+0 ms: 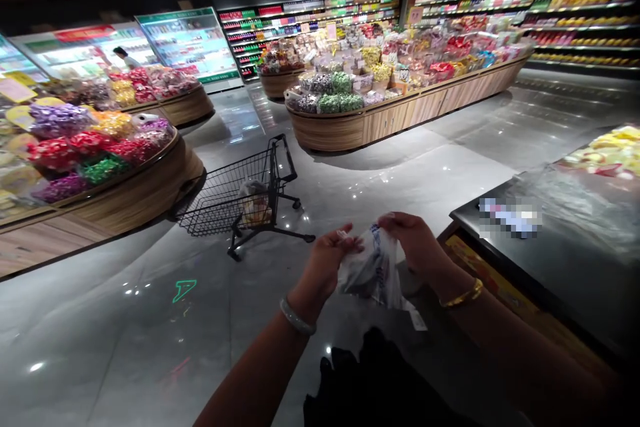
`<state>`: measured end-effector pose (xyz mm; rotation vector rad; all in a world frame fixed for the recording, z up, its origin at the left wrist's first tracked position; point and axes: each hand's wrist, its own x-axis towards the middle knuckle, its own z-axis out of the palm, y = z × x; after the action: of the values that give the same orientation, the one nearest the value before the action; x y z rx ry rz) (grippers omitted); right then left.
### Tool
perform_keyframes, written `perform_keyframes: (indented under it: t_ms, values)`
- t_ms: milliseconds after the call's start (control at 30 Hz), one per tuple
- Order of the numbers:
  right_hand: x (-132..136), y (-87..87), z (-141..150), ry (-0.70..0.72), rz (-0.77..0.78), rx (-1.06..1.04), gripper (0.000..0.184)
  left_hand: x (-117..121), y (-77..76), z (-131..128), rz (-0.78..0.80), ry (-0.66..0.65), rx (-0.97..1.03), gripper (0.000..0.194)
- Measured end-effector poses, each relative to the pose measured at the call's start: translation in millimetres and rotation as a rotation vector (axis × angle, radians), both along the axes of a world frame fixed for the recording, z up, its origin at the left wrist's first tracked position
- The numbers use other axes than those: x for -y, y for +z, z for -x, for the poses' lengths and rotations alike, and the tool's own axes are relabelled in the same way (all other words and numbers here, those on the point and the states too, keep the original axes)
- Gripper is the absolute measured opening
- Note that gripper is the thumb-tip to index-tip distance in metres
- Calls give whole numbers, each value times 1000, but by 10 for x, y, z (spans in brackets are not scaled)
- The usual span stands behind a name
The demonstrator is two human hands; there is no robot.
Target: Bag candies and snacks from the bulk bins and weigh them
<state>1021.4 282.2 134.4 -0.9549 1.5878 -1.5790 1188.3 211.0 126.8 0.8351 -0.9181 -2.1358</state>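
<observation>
A thin, see-through plastic bag (373,270) with blue print hangs between my two hands in front of me. My left hand (330,260) pinches its upper left edge, the fingers closed on the film. On the other side my right hand (413,237) grips the top right corner of the same bag. Something dark shows faintly through the plastic, but I cannot make out what it is. A white tag or strip (415,317) dangles at the lower right of the bag.
A black shopping cart (225,190) with a bagged item (255,203) stands ahead to the left. Wooden candy displays (330,130) lie beyond it. A dark counter (565,260) with plastic film (590,203) is close on my right. A person (127,59) is far back left.
</observation>
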Motion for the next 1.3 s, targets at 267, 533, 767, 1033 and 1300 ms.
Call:
perform_keyframes:
  t_ms: [267, 533, 767, 1033, 1300]
  values:
    - [499, 14, 113, -121, 435, 590, 18, 638, -150, -171, 16, 271, -135, 24]
    - [1268, 223, 235, 261, 402, 949, 26, 1361, 334, 344, 100, 191, -457, 29]
    - [1991, 297, 507, 126, 376, -107, 17, 2047, 675, 522, 307, -320, 121, 36]
    - [2464, 755, 441, 451, 123, -649, 13, 2522, 640, 551, 483, -516, 344, 23]
    - [2813, 711, 504, 402, 217, -761, 22, 2888, 659, 377, 180, -561, 71, 32]
